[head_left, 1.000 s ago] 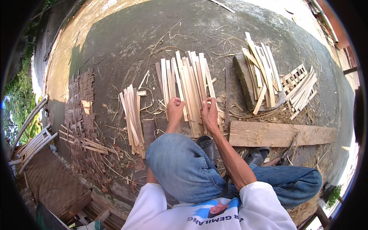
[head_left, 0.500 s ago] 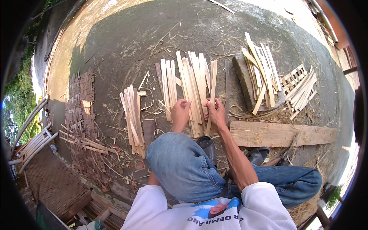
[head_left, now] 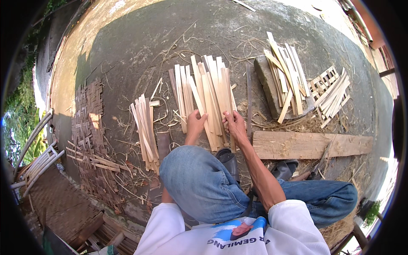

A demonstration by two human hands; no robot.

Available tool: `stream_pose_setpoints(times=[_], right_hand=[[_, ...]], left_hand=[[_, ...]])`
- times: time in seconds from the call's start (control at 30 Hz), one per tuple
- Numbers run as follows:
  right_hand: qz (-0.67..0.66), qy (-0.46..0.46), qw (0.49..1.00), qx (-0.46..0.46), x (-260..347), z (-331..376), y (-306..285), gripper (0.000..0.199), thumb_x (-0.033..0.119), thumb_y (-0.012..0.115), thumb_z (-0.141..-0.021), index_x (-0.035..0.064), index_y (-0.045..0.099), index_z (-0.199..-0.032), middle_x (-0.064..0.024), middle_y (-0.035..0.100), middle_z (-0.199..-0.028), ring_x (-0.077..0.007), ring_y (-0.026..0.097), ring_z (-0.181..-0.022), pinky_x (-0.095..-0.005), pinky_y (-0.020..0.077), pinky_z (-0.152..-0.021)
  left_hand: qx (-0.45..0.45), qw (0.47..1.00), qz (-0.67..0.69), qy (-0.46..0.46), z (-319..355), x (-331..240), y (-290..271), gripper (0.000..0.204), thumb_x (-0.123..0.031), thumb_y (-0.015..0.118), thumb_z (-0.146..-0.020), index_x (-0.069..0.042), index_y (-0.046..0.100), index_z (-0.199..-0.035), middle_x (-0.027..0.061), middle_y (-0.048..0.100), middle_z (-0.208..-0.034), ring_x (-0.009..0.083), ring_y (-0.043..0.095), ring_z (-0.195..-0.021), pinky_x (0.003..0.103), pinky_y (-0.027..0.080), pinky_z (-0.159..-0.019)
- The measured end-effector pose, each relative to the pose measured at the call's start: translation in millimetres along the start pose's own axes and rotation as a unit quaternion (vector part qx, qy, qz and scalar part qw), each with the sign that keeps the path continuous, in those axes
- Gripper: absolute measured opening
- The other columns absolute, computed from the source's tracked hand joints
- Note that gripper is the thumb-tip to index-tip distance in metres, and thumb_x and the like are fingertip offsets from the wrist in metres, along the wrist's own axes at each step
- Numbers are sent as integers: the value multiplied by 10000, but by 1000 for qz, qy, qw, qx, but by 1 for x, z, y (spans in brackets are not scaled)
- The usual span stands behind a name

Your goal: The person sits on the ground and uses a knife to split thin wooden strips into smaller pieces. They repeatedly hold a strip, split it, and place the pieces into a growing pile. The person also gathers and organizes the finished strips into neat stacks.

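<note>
Where discernible, hands (head_left: 195, 123) (head_left: 236, 125) against pale strips (head_left: 209, 91)

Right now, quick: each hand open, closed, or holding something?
Left hand: fingers curled, at the left side of the middle bundle of strips; grip cannot be told.
Right hand: fingers curled, at its right side; grip cannot be told.

Pale, flat strips (head_left: 208, 100) lie overlapping on the grey ground (head_left: 140, 55), their far ends uneven.

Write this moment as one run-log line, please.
left hand: at central pale strips, left side | right hand: same strips, right side | grips: unclear | wooden plank: at right
</note>
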State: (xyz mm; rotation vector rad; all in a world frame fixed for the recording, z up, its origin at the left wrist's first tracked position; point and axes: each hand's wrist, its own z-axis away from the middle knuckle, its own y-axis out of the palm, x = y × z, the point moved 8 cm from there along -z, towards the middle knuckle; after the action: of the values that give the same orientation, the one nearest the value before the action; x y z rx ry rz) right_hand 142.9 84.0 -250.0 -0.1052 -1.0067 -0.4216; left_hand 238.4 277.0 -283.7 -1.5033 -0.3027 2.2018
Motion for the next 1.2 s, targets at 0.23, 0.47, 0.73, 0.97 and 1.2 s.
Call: stream_pose_setpoints(times=[0.23, 0.47, 0.73, 0.97, 1.2], right_hand=[[-81, 3, 995, 58, -5, 6, 8, 453, 418, 486, -1059, 3, 579, -1214, -72, 678, -932, -88, 575, -651, -238, 518, -604], [-86, 1, 993, 75, -5, 3, 5, 454, 405, 476, -1065, -5, 531, -1250, -98, 690, -1005, -101, 610, -736, -250, 544, -640], [1, 13, 997, 77, 15, 13, 29, 526, 454, 716, -908, 14, 582, -1164, -78, 626, -963, -157, 606, -828, -304, 511, -722], [-3, -6, 996, 87, 10, 20, 33, 609, 293, 813, -855, -26, 550, -1303, -138, 649, -1175, -192, 629, -1032, -328, 525, -904], [36, -3, 996, 78, 5, 20, 29, 470, 270, 768, -898, -30, 599, -1218, -122, 695, -1045, -183, 668, -894, -321, 557, -816]], left_hand=[[-17, 995, -98, -28, 9, -6, 10, 311, -215, 785, -801, 32, 684, -961, 123, 727, -838, 234, 691, -735, 371, 523, -680], [62, 986, 133, -80, 18, -19, 1, 367, -139, 692, -918, 53, 586, -1211, 159, 709, -1040, 211, 698, -934, 328, 565, -797], [86, 934, 337, -81, 32, -51, 2, 461, -131, 715, -939, 35, 514, -1319, 146, 662, -1175, 181, 661, -1048, 304, 565, -874], [78, 889, 437, -108, 44, -49, 40, 336, -183, 641, -995, 17, 582, -1258, 96, 690, -1119, 163, 674, -965, 277, 557, -833], [79, 965, 246, -40, 42, -62, 21, 384, -321, 475, -1067, 19, 651, -1089, 70, 692, -916, 145, 642, -813, 317, 506, -713]])
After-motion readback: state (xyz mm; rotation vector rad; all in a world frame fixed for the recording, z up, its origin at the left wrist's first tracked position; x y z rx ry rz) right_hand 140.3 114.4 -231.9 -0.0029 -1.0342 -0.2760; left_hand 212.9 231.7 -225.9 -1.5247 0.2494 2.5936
